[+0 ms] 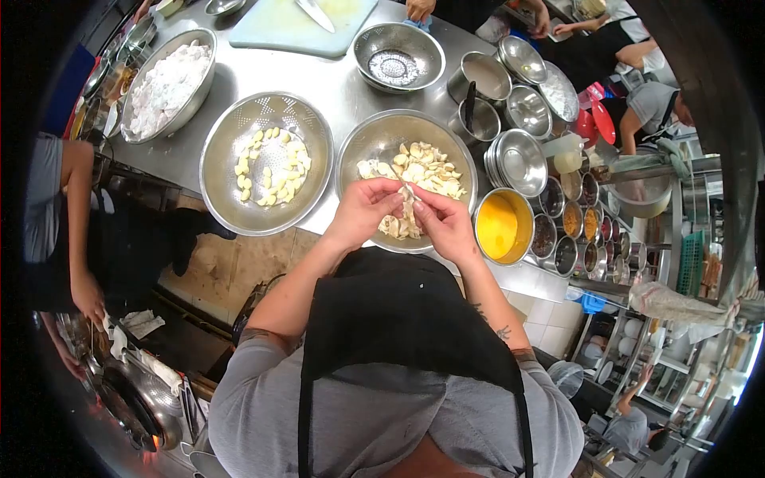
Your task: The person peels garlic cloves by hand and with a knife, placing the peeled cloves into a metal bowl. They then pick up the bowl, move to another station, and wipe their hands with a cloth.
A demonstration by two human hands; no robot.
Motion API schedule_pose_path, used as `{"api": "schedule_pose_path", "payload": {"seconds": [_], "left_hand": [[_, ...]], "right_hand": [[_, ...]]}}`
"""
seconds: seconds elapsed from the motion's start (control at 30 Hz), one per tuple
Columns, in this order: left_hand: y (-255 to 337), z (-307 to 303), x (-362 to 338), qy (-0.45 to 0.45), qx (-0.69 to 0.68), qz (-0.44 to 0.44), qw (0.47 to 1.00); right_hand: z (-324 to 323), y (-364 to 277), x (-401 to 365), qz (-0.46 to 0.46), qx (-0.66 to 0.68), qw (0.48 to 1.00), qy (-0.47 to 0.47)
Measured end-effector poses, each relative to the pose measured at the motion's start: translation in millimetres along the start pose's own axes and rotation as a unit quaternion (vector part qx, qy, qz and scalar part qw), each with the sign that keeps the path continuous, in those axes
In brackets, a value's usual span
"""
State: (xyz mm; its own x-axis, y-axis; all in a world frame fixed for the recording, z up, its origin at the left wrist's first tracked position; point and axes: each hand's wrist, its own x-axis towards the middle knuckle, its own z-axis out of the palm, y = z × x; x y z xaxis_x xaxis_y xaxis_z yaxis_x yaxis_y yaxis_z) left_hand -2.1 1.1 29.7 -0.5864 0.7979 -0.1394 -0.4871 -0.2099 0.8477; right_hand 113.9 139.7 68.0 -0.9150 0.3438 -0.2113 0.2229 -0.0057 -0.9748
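Note:
My left hand point(368, 209) and my right hand point(445, 223) meet over a metal bowl point(374, 135), fingertips pinched together on a garlic clove point(408, 196) with papery skin on it. Beneath them, the bowl holds a heap of unpeeled garlic cloves point(429, 166) and loose skins. To the left stands a perforated metal colander point(225, 155) with peeled, pale yellow cloves point(293, 166) spread over its bottom. The fingers partly cover the held clove.
A colander point(433, 60) and a cutting board point(263, 24) with a knife point(315, 13) lie farther back. A bowl of white, floury pieces point(171, 84) is at left. A pot of yellow liquid point(500, 227) borders the right bowl. Co-workers stand around; a wok point(131, 406) is lower left.

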Motion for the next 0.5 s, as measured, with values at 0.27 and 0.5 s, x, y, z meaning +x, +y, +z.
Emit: {"api": "schedule_pose_path", "payload": {"seconds": [0.27,0.5], "left_hand": [[-12,-9,3,-0.041,-0.094,-0.016,0.995],[-15,-2,5,-0.001,-0.149,-0.024,0.989]], "right_hand": [[-1,1,0,0.051,0.12,0.991,-0.007],[0,-5,1,0.116,0.258,0.959,-0.003]]}}
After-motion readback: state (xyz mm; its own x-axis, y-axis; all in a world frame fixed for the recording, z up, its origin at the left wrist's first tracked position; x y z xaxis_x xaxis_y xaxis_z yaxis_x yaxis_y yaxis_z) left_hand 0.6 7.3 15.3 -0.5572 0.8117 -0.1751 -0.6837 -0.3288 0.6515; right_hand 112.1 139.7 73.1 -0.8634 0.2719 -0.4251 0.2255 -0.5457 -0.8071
